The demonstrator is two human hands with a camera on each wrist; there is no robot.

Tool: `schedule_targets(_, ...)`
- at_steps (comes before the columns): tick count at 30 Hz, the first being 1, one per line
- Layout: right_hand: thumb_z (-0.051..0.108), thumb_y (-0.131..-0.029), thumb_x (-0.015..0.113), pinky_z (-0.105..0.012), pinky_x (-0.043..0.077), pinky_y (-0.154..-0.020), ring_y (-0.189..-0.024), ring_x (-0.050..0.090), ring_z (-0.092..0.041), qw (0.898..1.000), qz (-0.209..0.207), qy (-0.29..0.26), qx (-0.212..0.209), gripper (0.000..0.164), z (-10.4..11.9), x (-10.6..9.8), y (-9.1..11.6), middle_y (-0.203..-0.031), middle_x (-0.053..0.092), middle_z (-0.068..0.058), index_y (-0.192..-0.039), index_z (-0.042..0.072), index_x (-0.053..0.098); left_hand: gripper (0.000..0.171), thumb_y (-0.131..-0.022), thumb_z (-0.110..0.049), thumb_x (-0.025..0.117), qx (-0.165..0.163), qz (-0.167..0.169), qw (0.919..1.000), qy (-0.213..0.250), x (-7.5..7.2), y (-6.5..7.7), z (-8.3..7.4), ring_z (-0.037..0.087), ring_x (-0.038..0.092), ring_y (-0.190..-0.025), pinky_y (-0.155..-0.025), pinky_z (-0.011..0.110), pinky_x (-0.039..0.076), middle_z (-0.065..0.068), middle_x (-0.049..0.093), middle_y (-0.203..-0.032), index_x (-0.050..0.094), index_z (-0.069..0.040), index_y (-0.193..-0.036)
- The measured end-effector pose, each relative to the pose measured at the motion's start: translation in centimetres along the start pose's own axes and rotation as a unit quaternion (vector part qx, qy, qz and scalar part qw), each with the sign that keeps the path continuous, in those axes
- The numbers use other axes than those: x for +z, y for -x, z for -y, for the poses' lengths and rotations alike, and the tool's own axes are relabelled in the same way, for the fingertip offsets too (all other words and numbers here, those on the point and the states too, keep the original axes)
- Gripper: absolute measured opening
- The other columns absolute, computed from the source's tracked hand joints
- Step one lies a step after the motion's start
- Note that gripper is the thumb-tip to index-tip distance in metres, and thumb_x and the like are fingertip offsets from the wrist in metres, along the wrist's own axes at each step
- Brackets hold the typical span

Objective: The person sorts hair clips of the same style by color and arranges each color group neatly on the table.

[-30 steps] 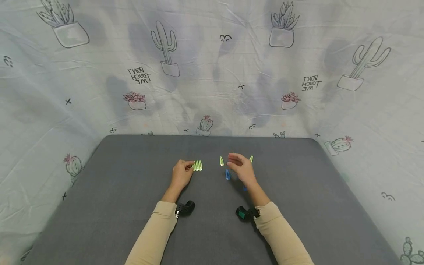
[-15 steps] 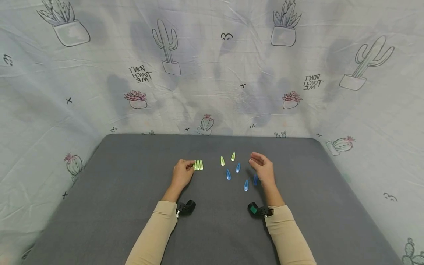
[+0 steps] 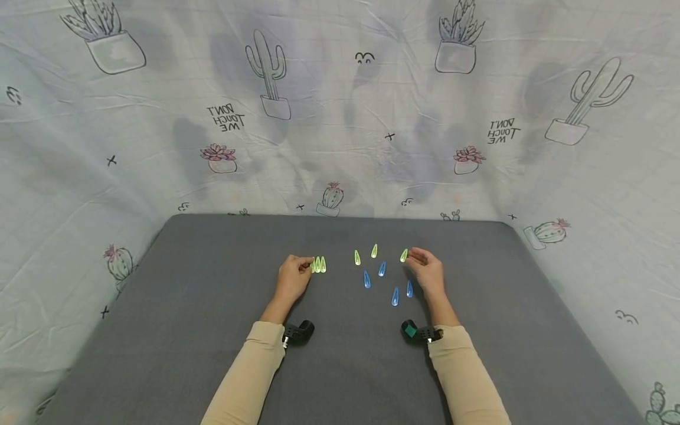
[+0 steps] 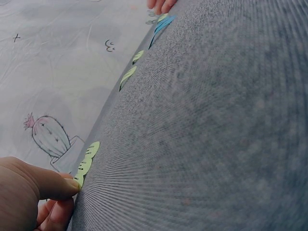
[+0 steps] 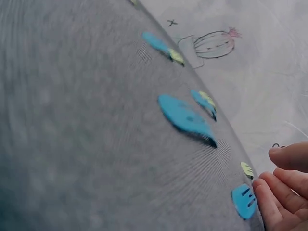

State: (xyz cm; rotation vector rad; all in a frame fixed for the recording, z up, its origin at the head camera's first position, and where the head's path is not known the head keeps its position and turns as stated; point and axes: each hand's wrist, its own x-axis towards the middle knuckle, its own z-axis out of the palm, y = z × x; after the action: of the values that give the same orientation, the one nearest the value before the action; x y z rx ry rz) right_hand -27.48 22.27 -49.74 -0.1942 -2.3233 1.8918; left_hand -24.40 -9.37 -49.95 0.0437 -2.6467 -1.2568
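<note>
Three yellow-green snap hair clips [image 3: 323,264] stand in a close row on the grey table, left of centre. My left hand [image 3: 293,278] pinches the leftmost of them between thumb and forefinger; in the left wrist view the thumb covers part of that clip [image 4: 79,179]. Right of centre lie more loose yellow-green clips [image 3: 374,251] and several blue hair clips [image 3: 367,279]. My right hand [image 3: 428,271] hovers at the right, fingers loosely bent and apart from the thumb, beside the rightmost yellow-green clip [image 3: 404,255]. Nothing shows between its fingers in the right wrist view.
A grey cloth covers the table [image 3: 340,366]. White fabric [image 3: 340,118] printed with cacti hangs behind it and at both sides. Black cameras sit on the left wrist [image 3: 300,332] and the right wrist [image 3: 417,332].
My right hand has moved right, off the scattered clips, uncovering blue and yellow-green ones, and now sits beside the rightmost yellow-green clip. The left hand has stayed at the row.
</note>
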Motion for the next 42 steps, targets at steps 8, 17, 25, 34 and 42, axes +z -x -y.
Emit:
schedule_targets(8,0.005,-0.086,0.066,-0.014,0.048,-0.075,-0.11,0.06,-0.032,0.997,0.007,0.078,0.011,0.04,0.3,0.1,-0.7,-0.12,0.062,-0.023,-0.124,-0.004,0.058,0.025,-0.088,-0.003,0.062,-0.001,0.005,0.9999,0.011,0.0,0.1,0.0,0.023,0.057,-0.082,-0.074,0.038,0.05,0.012,0.057,-0.093,0.07,-0.003,-0.111)
schedule_targets(17,0.012,-0.084,0.067,-0.041,0.049,-0.086,-0.101,0.061,-0.034,0.987,0.006,0.162,0.015,0.037,0.8,0.5,-1.8,-0.112,0.064,-0.022,-0.117,-0.004,0.06,0.024,-0.088,-0.003,0.062,0.001,0.002,0.9999,0.01,-0.2,0.1,0.1,0.023,0.056,-0.081,-0.073,0.038,0.05,0.013,0.056,-0.093,0.07,-0.002,-0.111)
schedule_targets(25,0.017,-0.083,0.07,-0.039,0.046,-0.076,-0.09,0.06,-0.031,0.964,0.008,0.263,0.025,0.033,1.4,0.9,-2.7,-0.098,0.066,-0.017,-0.109,-0.003,0.064,0.024,-0.087,-0.002,0.062,0.005,-0.001,1.0,0.007,-0.1,0.2,0.2,0.023,0.056,-0.08,-0.072,0.038,0.05,0.013,0.057,-0.092,0.071,-0.002,-0.11)
schedule_targets(34,0.014,-0.084,0.068,-0.043,0.048,-0.08,-0.098,0.056,-0.036,0.956,0.025,0.288,0.051,0.032,2.2,0.7,-3.0,-0.105,0.066,-0.02,-0.111,-0.003,0.064,0.025,-0.087,-0.003,0.061,0.003,0.003,0.9999,0.011,-0.1,0.2,0.0,0.022,0.056,-0.079,-0.071,0.037,0.049,0.012,0.056,-0.092,0.07,-0.002,-0.11)
schedule_targets(42,0.007,-0.086,0.064,-0.038,0.05,-0.083,-0.099,0.061,-0.031,0.982,0.024,0.166,0.086,0.037,1.6,-0.1,-3.0,-0.116,0.063,-0.024,-0.121,-0.004,0.061,0.024,-0.087,-0.002,0.062,0.004,0.001,1.0,0.008,-0.2,0.1,0.0,0.023,0.056,-0.08,-0.071,0.037,0.049,0.012,0.057,-0.092,0.071,-0.002,-0.11)
